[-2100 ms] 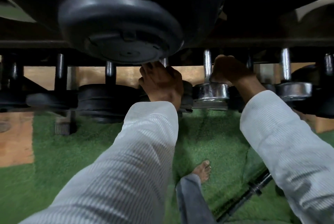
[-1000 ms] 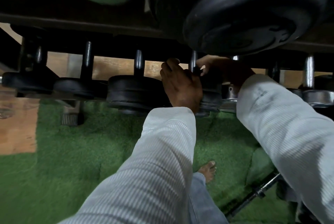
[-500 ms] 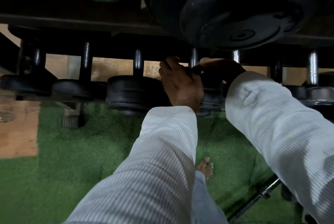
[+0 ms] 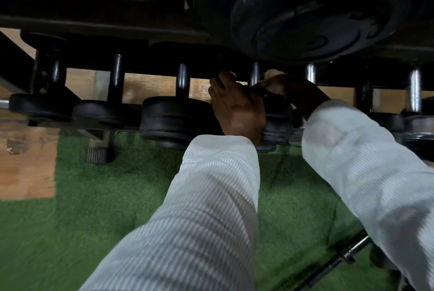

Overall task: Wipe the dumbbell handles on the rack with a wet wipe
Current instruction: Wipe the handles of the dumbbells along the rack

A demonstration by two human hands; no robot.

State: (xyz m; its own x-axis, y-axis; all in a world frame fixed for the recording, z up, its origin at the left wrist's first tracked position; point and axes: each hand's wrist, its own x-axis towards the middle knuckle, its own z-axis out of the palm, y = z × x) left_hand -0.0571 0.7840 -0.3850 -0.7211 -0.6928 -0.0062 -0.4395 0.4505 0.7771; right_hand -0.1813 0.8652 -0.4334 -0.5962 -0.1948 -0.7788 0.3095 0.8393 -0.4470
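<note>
Both hands are working one dumbbell handle (image 4: 255, 74) on the rack (image 4: 94, 29): the left hand (image 4: 237, 107) is curling around it, the right hand (image 4: 291, 90) is gripping beside. The wipe is hidden, and no writing is showing anywhere.

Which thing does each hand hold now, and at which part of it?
Both the left hand and the right hand close around one dumbbell near its handle. No wet wipe is visible.

Both your hands meet at one dumbbell handle (image 4: 255, 74) on the rack (image 4: 94, 29): your left hand (image 4: 237, 107) just left of it, your right hand (image 4: 291, 90) curled just right, beneath a large black plate (image 4: 312, 11).
</note>
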